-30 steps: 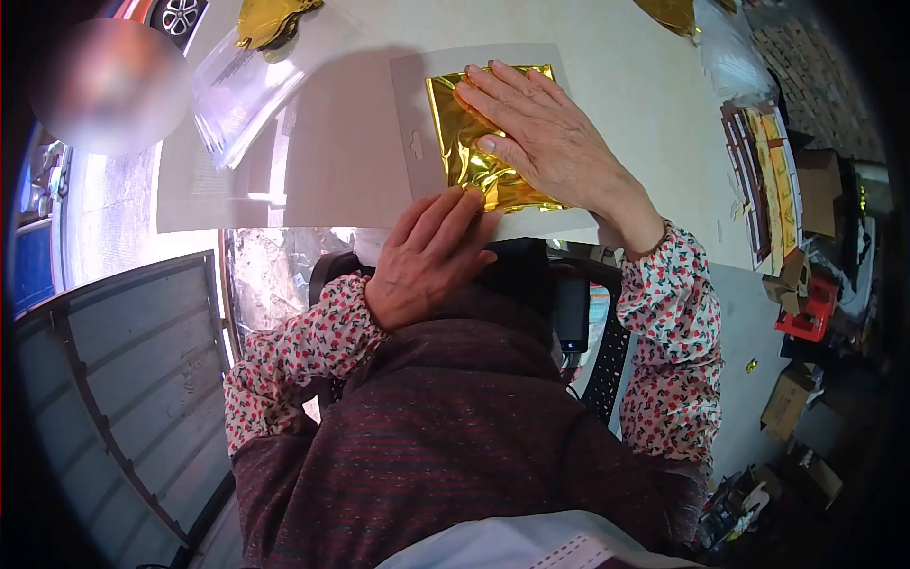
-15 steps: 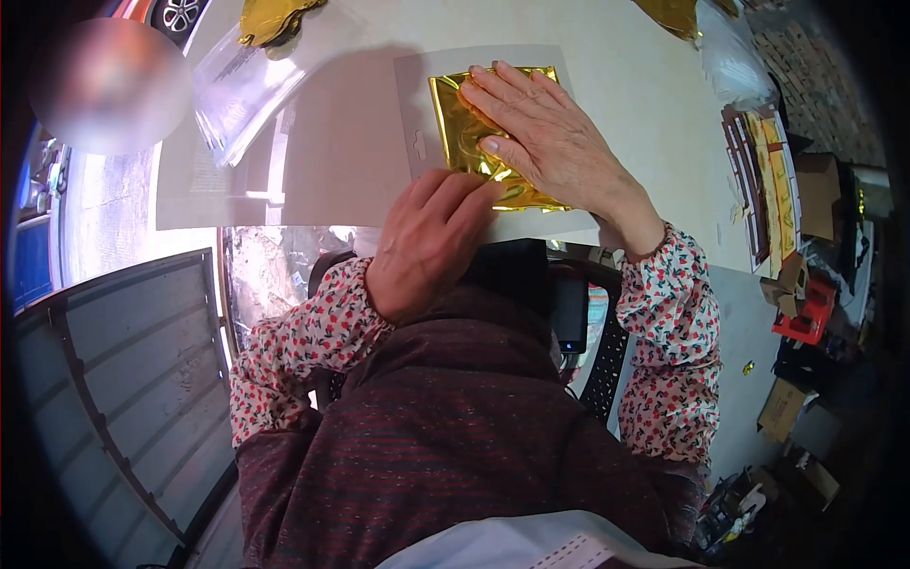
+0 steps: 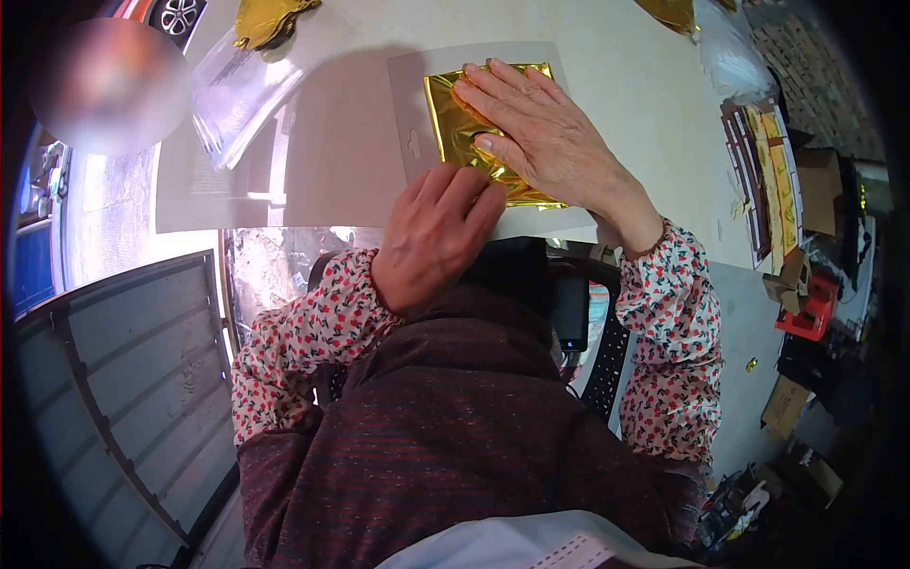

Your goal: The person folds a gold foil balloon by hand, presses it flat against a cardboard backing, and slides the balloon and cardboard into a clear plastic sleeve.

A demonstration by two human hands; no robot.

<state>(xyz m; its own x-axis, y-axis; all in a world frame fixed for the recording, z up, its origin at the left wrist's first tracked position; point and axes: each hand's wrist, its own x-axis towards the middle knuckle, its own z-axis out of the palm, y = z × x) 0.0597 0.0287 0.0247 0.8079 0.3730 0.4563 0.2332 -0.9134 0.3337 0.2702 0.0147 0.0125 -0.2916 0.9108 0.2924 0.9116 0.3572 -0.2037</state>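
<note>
A folded piece of shiny gold foil (image 3: 445, 104) lies flat on the table, inside or on a clear plastic bag (image 3: 409, 114) with a hang hole in its left strip. My right hand (image 3: 550, 133) rests over the foil, palm down, with its fingers stretched out and the thumb a little apart. At the near left corner of the foil, my left hand (image 3: 441, 232) has its fingers curled in. Its fingertips are hidden, and I cannot tell what they pinch there.
More clear plastic bags (image 3: 232, 104) lie at the far left of the table (image 3: 341, 142), beside a gold foil piece (image 3: 270, 21). At the far right are another gold piece (image 3: 668, 13) and white plastic (image 3: 730, 57). Printed cardboard (image 3: 770, 190) lies along the right edge.
My left hand has shifted slightly at the foil's near corner, with its fingers more curled. Foil, bag and right hand have moved a touch to the left in view.
</note>
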